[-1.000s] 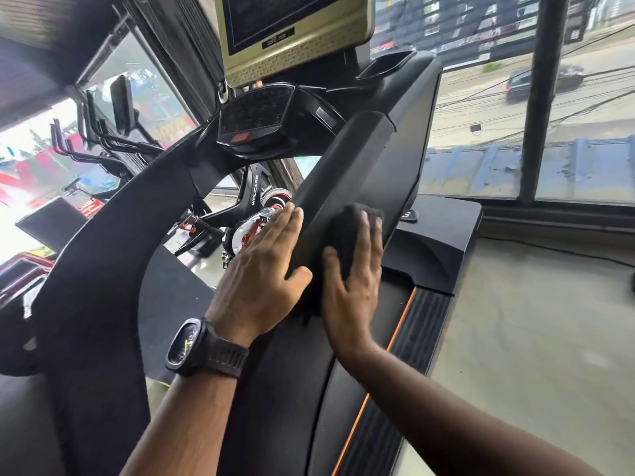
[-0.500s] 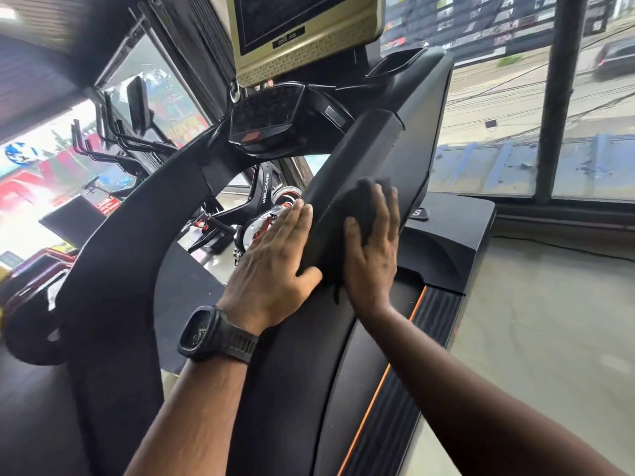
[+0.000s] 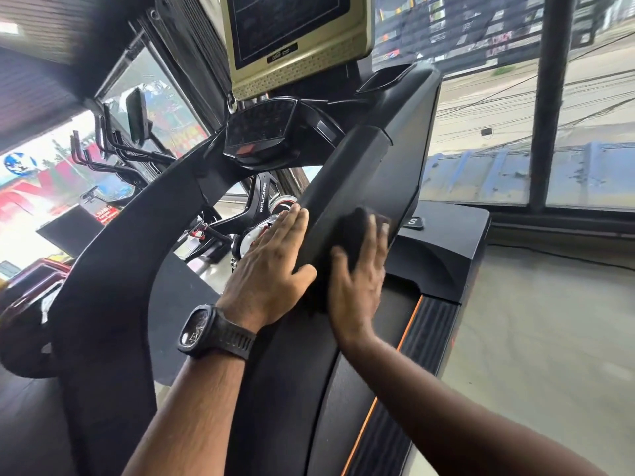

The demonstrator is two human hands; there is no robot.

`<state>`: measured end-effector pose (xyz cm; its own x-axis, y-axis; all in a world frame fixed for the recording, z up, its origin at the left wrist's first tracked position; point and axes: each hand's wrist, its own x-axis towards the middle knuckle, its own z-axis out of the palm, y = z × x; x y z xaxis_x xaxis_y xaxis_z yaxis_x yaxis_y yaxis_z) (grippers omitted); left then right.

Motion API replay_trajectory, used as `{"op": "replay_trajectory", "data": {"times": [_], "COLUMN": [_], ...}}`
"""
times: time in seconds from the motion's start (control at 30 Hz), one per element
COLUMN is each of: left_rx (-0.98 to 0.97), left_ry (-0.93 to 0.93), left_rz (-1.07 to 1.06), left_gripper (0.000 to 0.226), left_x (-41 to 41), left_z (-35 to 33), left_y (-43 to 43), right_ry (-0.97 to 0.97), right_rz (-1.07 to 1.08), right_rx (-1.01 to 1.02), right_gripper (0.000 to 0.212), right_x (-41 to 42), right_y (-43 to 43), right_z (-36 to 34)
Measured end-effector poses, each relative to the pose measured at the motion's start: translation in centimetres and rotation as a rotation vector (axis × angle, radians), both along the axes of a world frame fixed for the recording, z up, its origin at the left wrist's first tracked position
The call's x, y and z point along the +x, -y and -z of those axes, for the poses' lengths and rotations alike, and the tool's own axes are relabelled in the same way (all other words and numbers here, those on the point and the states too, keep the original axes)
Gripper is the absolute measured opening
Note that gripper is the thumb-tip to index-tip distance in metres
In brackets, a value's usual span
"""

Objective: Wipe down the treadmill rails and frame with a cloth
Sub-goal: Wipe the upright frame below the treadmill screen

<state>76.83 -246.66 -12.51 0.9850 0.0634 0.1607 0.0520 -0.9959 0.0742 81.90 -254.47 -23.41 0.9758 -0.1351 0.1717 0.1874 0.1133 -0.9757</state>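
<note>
My right hand point(image 3: 357, 283), fingers released flat, presses the cloth point(image 3: 355, 231); I'd apply even pressure along the rail point(image 3: 357, 166), my flat left hand point(image 3: 271, 269) bracing.

Left hand point(image 3: 271, 266) flat on rail's point(image 3: 347, 187) left side, right hand point(image 3: 360, 269) pressing cloth point(image 3: 354, 228) on its right, console point(image 3: 261, 135) behind

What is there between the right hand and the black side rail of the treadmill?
The head view shows a black cloth there: the right hand presses it flat against the side rail.
</note>
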Motion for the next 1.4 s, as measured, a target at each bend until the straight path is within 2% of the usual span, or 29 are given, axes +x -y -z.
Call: {"op": "replay_trajectory", "data": {"times": [0.07, 0.13, 0.2, 0.3, 0.33, 0.43, 0.5, 0.57, 0.63, 0.7, 0.73, 0.83, 0.9, 0.93, 1.0, 1.07, 1.1, 1.13, 1.23, 1.3, 1.33, 1.4], "left_rx": [-0.005, -0.017, -0.023, -0.021, -0.023, -0.033, -0.03, -0.018, -0.011, -0.004, 0.008, 0.049, 0.052, 0.049, 0.064, 0.118, 0.14, 0.147, 0.109, 0.11, 0.117, 0.11], "left_ry": [0.001, 0.007, 0.011, 0.007, 0.007, 0.025, 0.031, 0.014, 0.014, 0.007, 0.002, 0.001, -0.003, -0.006, -0.011, -0.013, -0.013, -0.01, 0.021, 0.032, 0.027, 0.009], "left_rz": [0.001, -0.002, -0.002, -0.001, -0.003, 0.008, 0.007, -0.003, -0.009, -0.019, -0.019, -0.004, -0.007, -0.013, -0.015, -0.013, -0.016, -0.019, 0.005, 0.042, 0.055, 0.06], "left_gripper": [0.086, 0.086, 0.085, 0.086, 0.086, 0.086, 0.086, 0.086, 0.087, 0.088, 0.088, 0.089, 0.09, 0.09, 0.09, 0.091, 0.091, 0.092, 0.09, 0.087, 0.086, 0.085], "left_x": [0.7, 1.1, 1.3, 1.6, 1.8, 2.3, 2.3, 2.2, 2.3, 2.7, 2.9, 3.5, 3.5, 3.5, 3.6, 3.7, 3.8, 3.8, 3.7, 3.6, 3.6, 3.7], "left_z": [-0.2, -0.2, -0.1, 0.0, 0.0, 0.0, -0.1, -0.2, -0.3, -0.3, -0.4, -0.5, -0.5, -0.5, -0.3, -0.2, -0.1, 0.0, -0.1, -0.2, -0.2, -0.4], "left_y": [0.1, 0.3, 0.3, 0.2, 0.1, 0.3, 0.4, 0.5, 0.6, 0.8, 1.0, 1.2, 1.2, 1.2, 1.2, 1.3, 1.3, 1.2, 1.1, 1.2, 1.3, 1.3], "right_ry": [0.246, 0.357, 0.26, -0.091, -0.083, 0.3, 0.43, 0.325, 0.11, -0.086, -0.059, 0.338, 0.439, 0.375, 0.093, -0.154, -0.155, -0.074, 0.331, 0.479, 0.436, 0.179], "right_rz": [-0.018, 0.019, 0.046, 0.015, 0.004, 0.018, 0.049, 0.034, 0.056, 0.032, 0.017, 0.013, 0.039, 0.039, 0.049, 0.038, 0.016, 0.009, 0.017, 0.078, 0.078, 0.047], "right_rx": [-0.028, -0.11, -0.072, 0.047, 0.022, -0.099, -0.175, -0.106, 0.026, 0.048, 0.03, -0.115, -0.225, -0.208, -0.053, -0.003, -0.018, -0.031, -0.105, -0.202, -0.182, -0.031], "right_gripper": [0.067, 0.062, 0.059, 0.06, 0.062, 0.062, 0.058, 0.057, 0.056, 0.058, 0.06, 0.06, 0.057, 0.057, 0.056, 0.059, 0.061, 0.062, 0.058, 0.056, 0.055, 0.055], "right_x": [-0.8, 1.7, 4.5, 3.7, 2.6, 1.9, 4.4, 6.0, 5.5, 3.6, 2.9, 3.7, 6.3, 7.5, 8.3, 6.6, 5.3, 4.1, 3.8, 6.9, 8.4, 8.8], "right_y": [0.1, 0.6, 1.2, 0.7, 0.5, 0.6, 1.2, 1.5, 1.1, 0.4, 0.3, 1.0, 1.7, 2.0, 2.1, 1.4, 1.0, 0.7, 1.0, 1.6, 2.0, 2.3], "right_z": [0.2, 0.2, 0.1, 0.1, -0.1, -0.1, -0.4, -0.6, -0.3, -0.1, -0.1, -0.2, -0.1, 0.1, 0.7, 0.7, 0.6, 0.2, -0.8, -0.4, 0.0, 0.5]}}
